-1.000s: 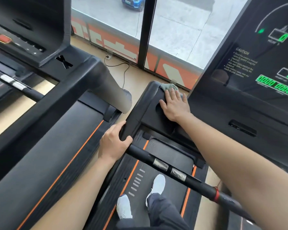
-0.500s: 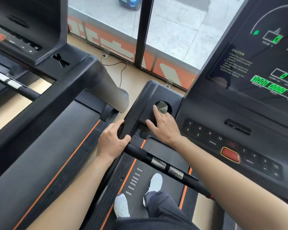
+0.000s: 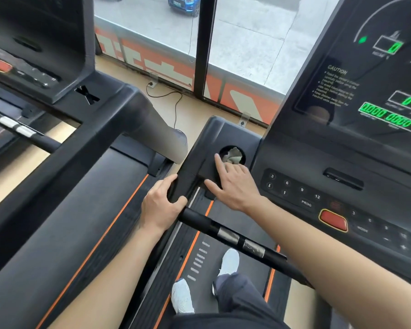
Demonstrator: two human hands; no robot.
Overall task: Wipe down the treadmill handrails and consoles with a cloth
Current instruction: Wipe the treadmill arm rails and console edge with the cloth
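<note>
I stand on a black treadmill. Its lit console (image 3: 365, 110) rises at the right. A grey-green cloth (image 3: 235, 156) is bunched inside the round cup holder (image 3: 222, 150) in the console's left wing. My right hand (image 3: 235, 188) lies over the holder's near rim, with the index finger along the rim and the middle fingers pressing on the cloth. My left hand (image 3: 160, 205) grips the wing's near corner, where the black front handrail (image 3: 235, 238) with silver sensor plates joins it.
A keypad (image 3: 294, 188) and red stop button (image 3: 333, 220) sit right of my right hand. A second treadmill (image 3: 69, 162) stands close on the left. A window (image 3: 247, 43) and a floor cable (image 3: 176, 103) lie ahead. My white shoes (image 3: 229, 261) are on the belt.
My right hand slid the cloth back from the wing's far edge and pushed it down into the cup holder. My left hand kept its grip.
</note>
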